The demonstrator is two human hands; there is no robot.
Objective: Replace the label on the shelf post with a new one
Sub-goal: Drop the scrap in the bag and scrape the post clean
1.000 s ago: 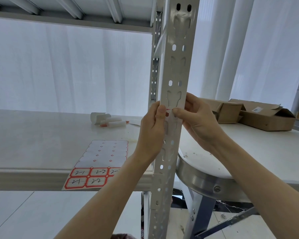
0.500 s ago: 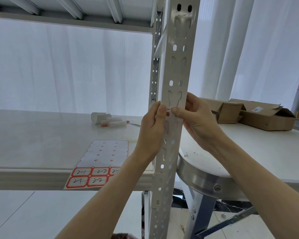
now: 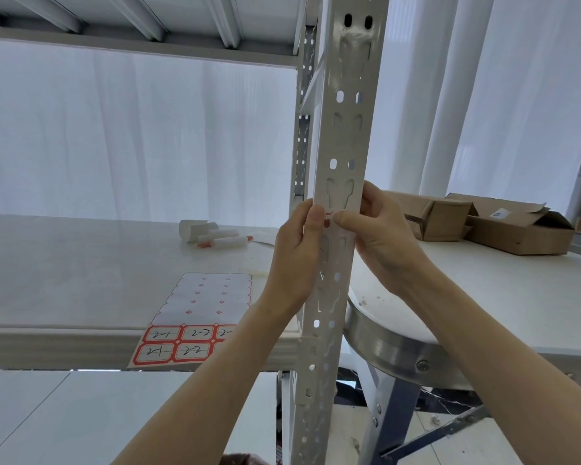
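A white perforated shelf post rises through the middle of the view. On its front, at hand height, sits a small red-edged label, mostly hidden by my thumbs. My left hand wraps the post's left edge, thumb pressing the label. My right hand holds the post from the right, its thumb tip on the label's right side. A label sheet with red-bordered handwritten stickers lies on the shelf board, overhanging its front edge.
The white shelf board carries a paper roll and a red-tipped pen. Right of the post stands a round metal-rimmed table and a white counter with open cardboard boxes. White curtains hang behind.
Both hands stay on the post; the thumbs shifted only slightly over the label.
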